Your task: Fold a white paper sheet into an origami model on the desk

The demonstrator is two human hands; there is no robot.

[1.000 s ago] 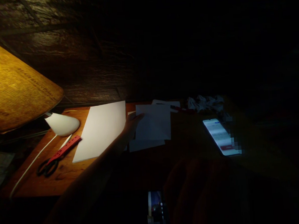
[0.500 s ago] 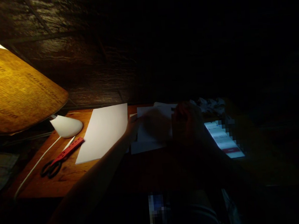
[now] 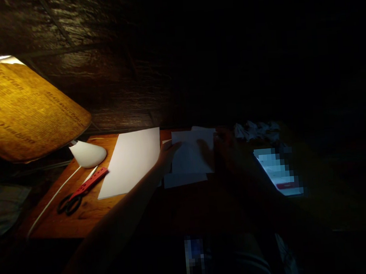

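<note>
The scene is very dark, lit only by a lamp at the left. My left hand [image 3: 168, 153] reaches across the wooden table [image 3: 81, 216] and its fingers pinch the left edge of a small white paper [image 3: 191, 159] that lies on another sheet. My right hand [image 3: 227, 152] is a dim shape at the right edge of the same paper; its fingers are too dark to read. A larger white sheet [image 3: 129, 162] lies just left of my left hand.
A lampshade [image 3: 25, 111] with a white base [image 3: 87, 154] and a cord stands at the left. Scissors [image 3: 69, 203] under a red ruler [image 3: 90, 183] lie near it. A lit phone [image 3: 279, 171] lies at the right, crumpled paper [image 3: 257, 130] behind it, another screen [image 3: 194, 256] near me.
My right hand came up from below into view and now rests at the small paper's right edge. My left hand keeps its hold on the left edge. The camera shifted slightly left.
</note>
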